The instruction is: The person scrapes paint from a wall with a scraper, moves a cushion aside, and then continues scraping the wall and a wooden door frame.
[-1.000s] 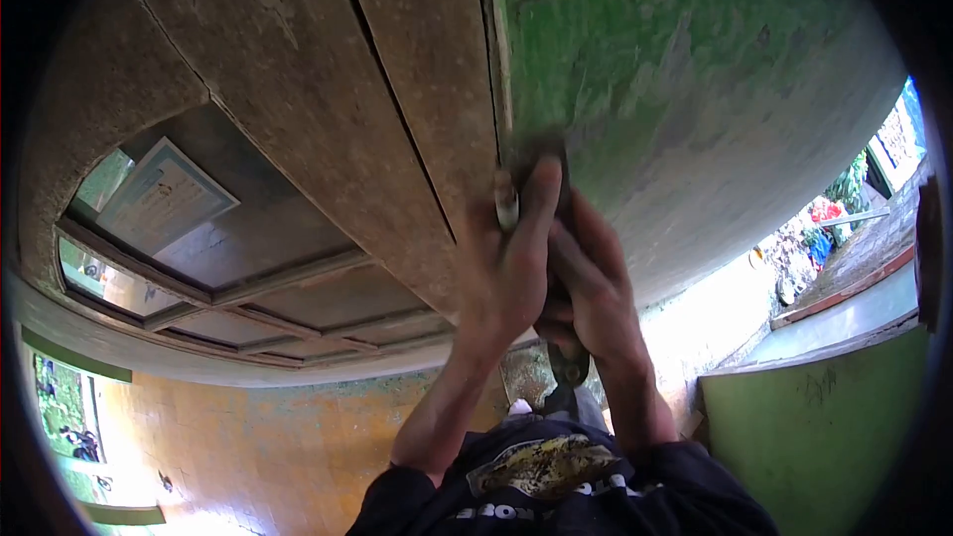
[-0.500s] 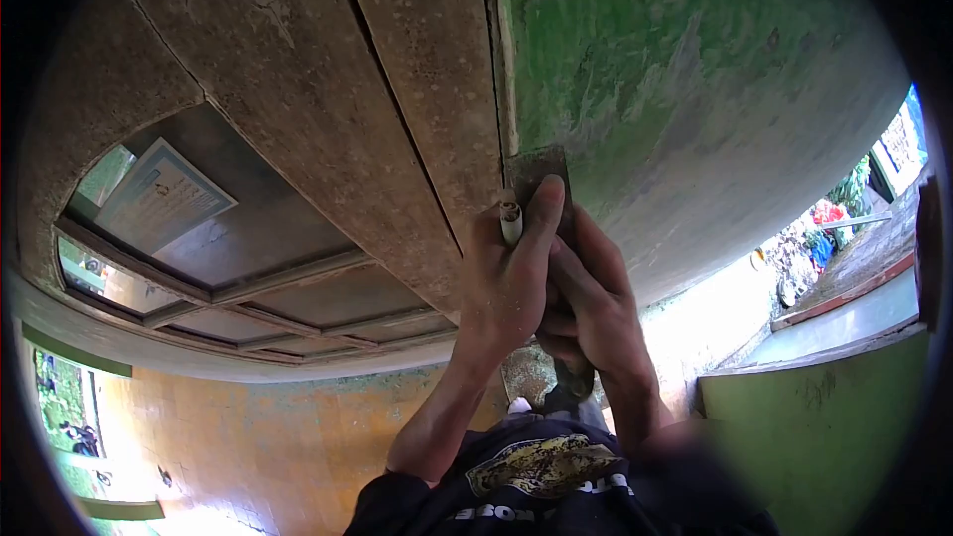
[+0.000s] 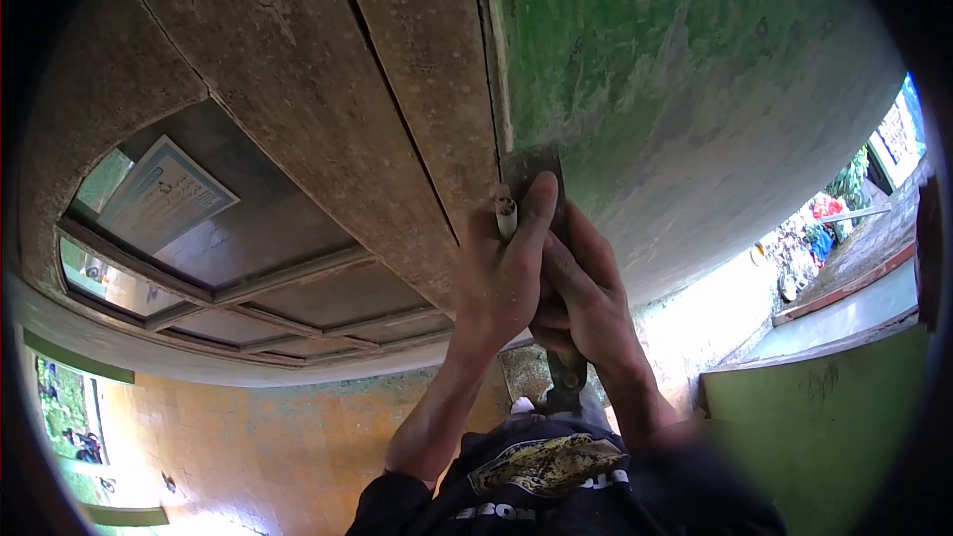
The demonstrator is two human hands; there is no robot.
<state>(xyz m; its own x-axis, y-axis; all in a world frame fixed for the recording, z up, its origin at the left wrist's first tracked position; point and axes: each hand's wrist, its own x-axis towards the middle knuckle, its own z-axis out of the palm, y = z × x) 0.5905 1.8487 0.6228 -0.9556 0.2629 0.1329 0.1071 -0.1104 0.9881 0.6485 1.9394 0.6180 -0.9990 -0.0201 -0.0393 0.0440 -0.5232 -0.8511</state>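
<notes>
A flat scraper blade [image 3: 541,161] lies against the green wall [image 3: 615,79], right beside the edge of the wooden frame [image 3: 417,69]. My left hand [image 3: 506,273] is closed on the scraper, its thumb pressed along the blade, and a cigarette [image 3: 506,215] with a burnt tip sticks up between its fingers. From the right, my right hand [image 3: 591,303] wraps round the scraper, fingers closed. Both hands touch each other. Most of the tool's handle is hidden by the hands. The wall near the blade has scraped, greyish patches.
Left of the hands are window panes [image 3: 318,293] in wooden bars, one showing a paper certificate [image 3: 169,194]. Below is an orange tiled floor [image 3: 298,437]. A light green low wall [image 3: 814,417] stands at the lower right, with a bright opening beyond.
Both hands and the scraper have shifted very slightly up and left in view, along the frame's edge. The grip looks the same.
</notes>
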